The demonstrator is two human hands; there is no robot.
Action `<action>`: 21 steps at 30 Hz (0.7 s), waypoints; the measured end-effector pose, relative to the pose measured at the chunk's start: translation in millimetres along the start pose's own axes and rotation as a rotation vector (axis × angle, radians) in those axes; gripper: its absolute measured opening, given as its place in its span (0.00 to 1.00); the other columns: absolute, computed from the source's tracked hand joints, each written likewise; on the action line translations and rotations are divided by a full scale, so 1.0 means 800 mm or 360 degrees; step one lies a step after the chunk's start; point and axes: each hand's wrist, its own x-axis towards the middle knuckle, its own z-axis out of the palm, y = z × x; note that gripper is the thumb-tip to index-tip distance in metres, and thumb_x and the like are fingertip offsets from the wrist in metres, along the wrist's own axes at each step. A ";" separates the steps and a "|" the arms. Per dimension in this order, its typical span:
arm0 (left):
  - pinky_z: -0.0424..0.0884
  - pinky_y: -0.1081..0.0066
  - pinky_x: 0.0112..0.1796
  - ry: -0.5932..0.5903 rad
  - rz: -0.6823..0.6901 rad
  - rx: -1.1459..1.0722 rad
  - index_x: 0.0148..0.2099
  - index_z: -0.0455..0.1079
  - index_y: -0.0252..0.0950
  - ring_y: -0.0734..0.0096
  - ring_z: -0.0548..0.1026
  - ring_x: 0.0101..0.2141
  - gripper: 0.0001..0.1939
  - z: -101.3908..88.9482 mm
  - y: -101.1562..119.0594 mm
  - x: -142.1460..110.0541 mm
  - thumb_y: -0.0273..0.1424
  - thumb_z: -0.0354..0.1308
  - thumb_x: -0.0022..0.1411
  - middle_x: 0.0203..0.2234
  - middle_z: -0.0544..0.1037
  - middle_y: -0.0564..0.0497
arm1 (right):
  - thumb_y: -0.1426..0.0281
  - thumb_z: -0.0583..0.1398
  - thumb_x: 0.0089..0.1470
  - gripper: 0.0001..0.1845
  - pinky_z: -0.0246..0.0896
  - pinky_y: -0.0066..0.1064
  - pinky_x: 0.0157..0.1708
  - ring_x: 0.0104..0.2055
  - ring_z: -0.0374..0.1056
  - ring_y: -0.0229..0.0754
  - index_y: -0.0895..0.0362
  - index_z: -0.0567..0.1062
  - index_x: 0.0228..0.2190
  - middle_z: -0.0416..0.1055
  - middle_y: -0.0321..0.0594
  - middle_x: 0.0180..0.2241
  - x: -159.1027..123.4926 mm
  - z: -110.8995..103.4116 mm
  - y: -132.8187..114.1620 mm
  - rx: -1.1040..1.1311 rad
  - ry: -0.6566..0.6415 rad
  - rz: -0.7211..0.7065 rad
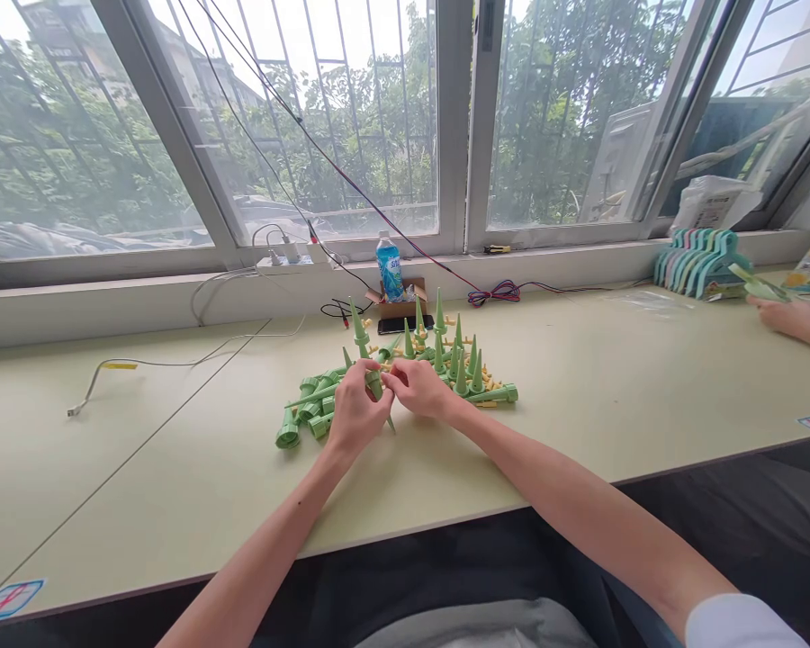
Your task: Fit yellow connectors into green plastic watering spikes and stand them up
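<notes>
"What's in the left hand [359,409]?"

"A green spike [373,385], smooth and plastic-looking. The fingers are closed around it, and its narrow tip slants down below them, toward the pale, flat table [445,490]."

"And the right hand [419,387]?"

"Thumb and fingertips drawn narrow, right beside the spike's upper end. I can't tell whether they grip anything; a bit of yellow shows there."

"What lies around them?"

"A pile, just beyond both hands. At its right, slim green cones [476,373] stand upright, points up, among small knobbly yellow pegs [487,404]. At its left, green tubes [287,434] with wide round ends lie tumbled together."

"Anything behind?"

"1 clear bottle [391,272] of blue liquid, by a brown cardboard box [416,290]."
</notes>
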 end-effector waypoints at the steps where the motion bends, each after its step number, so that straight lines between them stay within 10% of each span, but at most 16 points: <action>1: 0.68 0.69 0.29 -0.0002 0.0000 -0.0002 0.42 0.65 0.38 0.77 0.68 0.19 0.13 0.000 0.000 0.000 0.34 0.57 0.54 0.35 0.73 0.52 | 0.64 0.54 0.60 0.16 0.48 0.27 0.25 0.24 0.57 0.34 0.57 0.65 0.22 0.64 0.34 0.22 0.000 0.000 0.000 -0.0007 -0.0004 0.0000; 21: 0.66 0.71 0.26 -0.0097 0.0020 -0.0050 0.41 0.65 0.38 0.79 0.65 0.18 0.11 -0.001 0.002 -0.002 0.34 0.55 0.55 0.36 0.75 0.52 | 0.61 0.51 0.63 0.25 0.41 0.27 0.22 0.21 0.48 0.33 0.57 0.58 0.16 0.54 0.32 0.16 -0.003 -0.006 -0.005 -0.0061 -0.0114 0.0014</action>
